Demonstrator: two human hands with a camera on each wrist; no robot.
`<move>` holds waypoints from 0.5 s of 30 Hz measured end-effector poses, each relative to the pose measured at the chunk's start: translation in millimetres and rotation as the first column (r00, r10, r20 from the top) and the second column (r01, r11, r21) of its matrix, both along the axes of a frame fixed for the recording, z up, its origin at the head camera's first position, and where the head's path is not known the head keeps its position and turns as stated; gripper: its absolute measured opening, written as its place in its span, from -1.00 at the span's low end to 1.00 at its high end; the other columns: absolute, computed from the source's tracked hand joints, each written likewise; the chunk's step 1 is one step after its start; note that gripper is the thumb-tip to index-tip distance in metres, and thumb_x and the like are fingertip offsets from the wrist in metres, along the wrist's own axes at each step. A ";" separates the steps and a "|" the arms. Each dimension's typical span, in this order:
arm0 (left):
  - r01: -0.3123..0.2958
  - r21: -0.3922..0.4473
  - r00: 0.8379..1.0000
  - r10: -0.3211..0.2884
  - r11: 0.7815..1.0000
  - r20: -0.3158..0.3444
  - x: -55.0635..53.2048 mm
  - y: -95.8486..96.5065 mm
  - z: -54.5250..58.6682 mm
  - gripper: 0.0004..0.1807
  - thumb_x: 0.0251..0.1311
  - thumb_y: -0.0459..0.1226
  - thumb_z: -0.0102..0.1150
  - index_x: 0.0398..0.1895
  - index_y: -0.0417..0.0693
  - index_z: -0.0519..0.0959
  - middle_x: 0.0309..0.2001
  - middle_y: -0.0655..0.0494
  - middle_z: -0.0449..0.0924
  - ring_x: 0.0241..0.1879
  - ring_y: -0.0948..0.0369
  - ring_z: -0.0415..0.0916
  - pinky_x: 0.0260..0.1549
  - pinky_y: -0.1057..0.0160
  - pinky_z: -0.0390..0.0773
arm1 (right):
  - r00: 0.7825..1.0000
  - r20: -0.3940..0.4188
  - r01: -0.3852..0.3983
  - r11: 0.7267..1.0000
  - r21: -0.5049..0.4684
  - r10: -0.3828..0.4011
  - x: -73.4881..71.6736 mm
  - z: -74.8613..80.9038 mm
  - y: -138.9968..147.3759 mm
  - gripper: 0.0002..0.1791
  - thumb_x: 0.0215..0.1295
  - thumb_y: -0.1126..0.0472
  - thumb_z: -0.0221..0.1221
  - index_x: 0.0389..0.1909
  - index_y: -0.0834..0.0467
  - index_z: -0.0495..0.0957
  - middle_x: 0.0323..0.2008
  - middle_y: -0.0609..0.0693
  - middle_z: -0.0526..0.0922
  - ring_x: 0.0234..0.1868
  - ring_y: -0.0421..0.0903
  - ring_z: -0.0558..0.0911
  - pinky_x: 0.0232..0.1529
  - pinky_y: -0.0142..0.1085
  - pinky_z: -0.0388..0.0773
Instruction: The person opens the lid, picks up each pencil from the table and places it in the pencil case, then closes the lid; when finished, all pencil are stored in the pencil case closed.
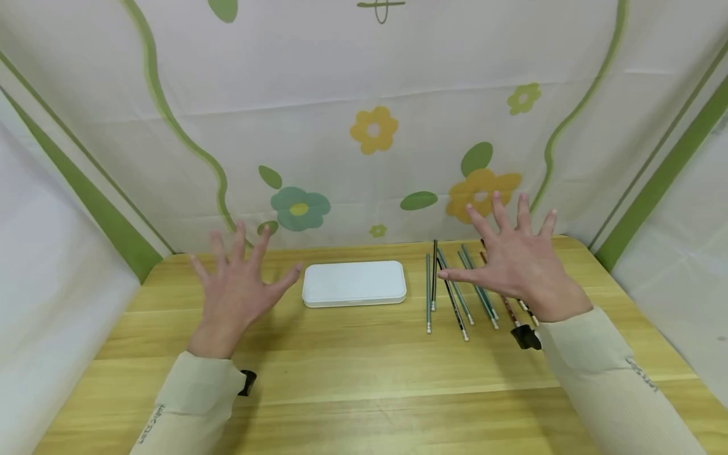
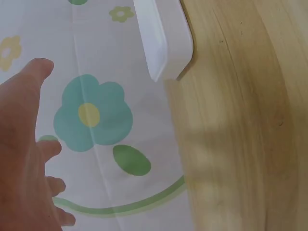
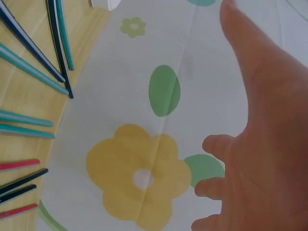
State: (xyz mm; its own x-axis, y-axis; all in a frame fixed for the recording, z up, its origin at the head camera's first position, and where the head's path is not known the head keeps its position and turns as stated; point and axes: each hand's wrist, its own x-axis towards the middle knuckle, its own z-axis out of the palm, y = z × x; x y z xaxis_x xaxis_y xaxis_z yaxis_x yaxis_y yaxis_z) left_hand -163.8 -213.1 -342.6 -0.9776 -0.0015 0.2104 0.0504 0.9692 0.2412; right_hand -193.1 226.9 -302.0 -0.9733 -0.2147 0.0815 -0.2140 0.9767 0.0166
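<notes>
Both hands hover above the wooden table with fingers spread and nothing held. The left hand (image 1: 234, 297) is to the left of a white flat case (image 1: 354, 282) with rounded corners, its lid down. In the left wrist view one end of the case (image 2: 168, 38) shows, apart from the hand (image 2: 19, 139). Several pencils (image 1: 455, 294) lie loosely side by side right of the case, green, black and reddish, their eraser ends toward me. The right hand (image 1: 520, 265) is over the rightmost pencils and hides part of them. Its fingers (image 3: 214, 187) touch nothing in the right wrist view.
The wooden table (image 1: 341, 379) has rounded far corners. Behind it hangs a white cloth (image 1: 273, 95) printed with flowers and green vines, close to the pencils' far ends. White cloth panels also flank the left and right sides. A black strap piece (image 1: 526, 337) shows at the right wrist.
</notes>
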 end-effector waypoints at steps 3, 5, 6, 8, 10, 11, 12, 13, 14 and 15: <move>0.054 0.067 0.997 -0.057 0.996 0.049 -0.3 1.1 -3.1 0.06 0.42 0.46 -0.06 0.79 0.18 -0.05 0.77 -0.26 -0.31 0.69 -0.46 -0.47 0.44 -0.70 -0.39 | 1.000 -0.001 -0.016 1.000 -0.006 0.016 -0.4 -1.6 0.0 0.45 0.04 -0.90 -0.09 0.79 -0.06 -0.11 0.75 0.32 -0.31 0.68 0.58 -0.31 0.46 0.67 -0.28; 0.108 0.125 0.991 -0.117 0.986 0.070 -1.2 2.2 -8.2 0.03 0.46 0.34 0.06 0.78 0.05 0.00 0.74 -0.34 -0.18 0.69 -0.47 -0.38 0.50 -0.62 -0.32 | 0.999 0.008 -0.032 0.999 -0.022 0.032 -0.9 -3.1 -0.7 0.41 0.11 -0.86 -0.08 0.79 -0.06 -0.12 0.76 0.27 -0.36 0.70 0.54 -0.27 0.52 0.58 -0.14; 0.138 0.155 0.986 -0.150 0.978 0.074 -1.6 2.9 -11.7 0.01 0.46 0.26 0.13 0.76 -0.03 0.04 0.72 -0.38 -0.10 0.68 -0.48 -0.31 0.52 -0.60 -0.27 | 0.999 0.010 -0.044 0.998 -0.035 0.044 -1.2 -4.2 -1.4 0.37 0.16 -0.82 -0.05 0.79 -0.06 -0.11 0.77 0.26 -0.35 0.71 0.51 -0.23 0.53 0.54 -0.04; 0.186 0.222 0.977 -0.205 0.957 0.065 -2.3 3.4 -21.1 -0.02 0.43 0.09 0.28 0.71 -0.19 0.12 0.66 -0.45 0.05 0.65 -0.49 -0.16 0.55 -0.54 -0.14 | 0.997 0.007 -0.079 0.994 -0.072 0.079 -2.4 -7.0 -4.1 0.26 0.28 -0.70 0.05 0.78 -0.05 -0.08 0.77 0.25 -0.28 0.72 0.46 -0.08 0.45 0.46 0.28; 0.208 0.301 0.970 -0.236 0.931 0.061 -3.2 4.6 -30.9 -0.02 0.37 -0.03 0.40 0.67 -0.28 0.16 0.63 -0.45 0.13 0.63 -0.48 -0.04 0.54 -0.52 -0.01 | 0.992 -0.013 -0.126 0.983 -0.130 0.125 -3.3 -11.0 -8.0 0.13 0.39 -0.51 0.19 0.76 0.00 0.04 0.76 0.24 -0.12 0.69 0.40 0.09 0.27 0.39 0.52; 0.204 0.352 0.968 -0.242 0.913 0.067 -3.5 5.0 -36.1 -0.01 0.35 -0.06 0.44 0.67 -0.29 0.16 0.64 -0.43 0.14 0.62 -0.46 0.00 0.54 -0.50 0.05 | 0.989 -0.028 -0.151 0.976 -0.155 0.148 -3.7 -13.4 -10.5 0.05 0.42 -0.42 0.24 0.74 0.01 0.11 0.75 0.24 -0.01 0.66 0.38 0.19 0.16 0.37 0.59; 0.187 0.416 0.967 -0.242 0.890 0.083 -3.3 5.7 -40.8 0.00 0.33 -0.09 0.47 0.68 -0.27 0.15 0.65 -0.40 0.13 0.62 -0.44 0.03 0.53 -0.49 0.11 | 0.983 -0.051 -0.185 0.965 -0.186 0.178 -4.5 -16.6 -13.9 -0.02 0.44 -0.31 0.30 0.70 0.05 0.20 0.71 0.25 0.11 0.63 0.36 0.27 0.13 0.33 0.62; 0.161 0.491 0.965 -0.241 0.856 0.103 -3.2 6.7 -44.9 0.02 0.32 -0.11 0.49 0.69 -0.25 0.13 0.66 -0.37 0.11 0.62 -0.41 0.05 0.54 -0.45 0.15 | 0.976 -0.068 -0.216 0.951 -0.219 0.206 -5.5 -20.1 -17.3 -0.10 0.46 -0.21 0.33 0.66 0.09 0.28 0.68 0.26 0.20 0.59 0.37 0.34 0.11 0.31 0.64; 0.126 0.565 0.962 -0.239 0.815 0.129 -3.0 8.1 -48.6 0.04 0.32 -0.12 0.49 0.71 -0.22 0.10 0.68 -0.32 0.09 0.63 -0.38 0.06 0.54 -0.41 0.18 | 0.970 -0.081 -0.242 0.937 -0.252 0.229 -6.3 -23.8 -21.3 -0.17 0.47 -0.14 0.34 0.61 0.12 0.35 0.64 0.26 0.28 0.56 0.36 0.38 0.14 0.30 0.63; 0.090 0.628 0.960 -0.235 0.773 0.153 -2.7 9.7 -52.4 0.05 0.32 -0.13 0.50 0.72 -0.18 0.08 0.70 -0.28 0.08 0.64 -0.35 0.07 0.55 -0.36 0.21 | 0.964 -0.094 -0.265 0.921 -0.286 0.248 -7.1 -27.9 -25.8 -0.24 0.47 -0.08 0.36 0.57 0.14 0.41 0.61 0.25 0.35 0.54 0.35 0.42 0.20 0.30 0.61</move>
State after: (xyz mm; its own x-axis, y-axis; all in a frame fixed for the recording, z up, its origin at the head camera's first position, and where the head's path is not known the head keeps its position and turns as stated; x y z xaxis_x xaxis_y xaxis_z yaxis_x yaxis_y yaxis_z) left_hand -166.5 -203.4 -395.0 -0.9945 0.1046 0.0105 0.0711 0.5955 0.8002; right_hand -200.2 201.1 -329.9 -0.8802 -0.4150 0.2302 -0.4649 0.8513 -0.2431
